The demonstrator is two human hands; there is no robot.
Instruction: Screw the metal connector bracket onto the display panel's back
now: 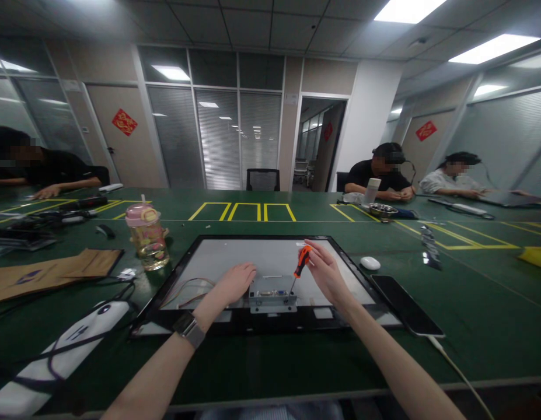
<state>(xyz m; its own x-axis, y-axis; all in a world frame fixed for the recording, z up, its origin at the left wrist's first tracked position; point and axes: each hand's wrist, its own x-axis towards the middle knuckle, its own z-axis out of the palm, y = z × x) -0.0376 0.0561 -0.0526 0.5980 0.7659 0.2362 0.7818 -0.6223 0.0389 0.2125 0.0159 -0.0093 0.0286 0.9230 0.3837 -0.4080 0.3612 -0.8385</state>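
A flat display panel (274, 255) with a black frame lies before me on the green table. On its near part sits a small grey metal bracket (274, 304) with a row of connectors. My right hand (326, 269) is closed round an orange and black screwdriver (302, 261), held tilted, its tip at the bracket's right end. At the left end, my left hand (235, 282) has bent fingers against the bracket; its thumb and fingertips are partly hidden. Thin wires (189, 286) lie on the panel to the left of that hand.
A drink bottle (147, 239), a brown paper bag (55, 273) and a white power strip (73, 344) with black cables stand or lie left. Right are a white oval case (370, 263) and a phone (408, 306) with a cable. Several people sit across the table.
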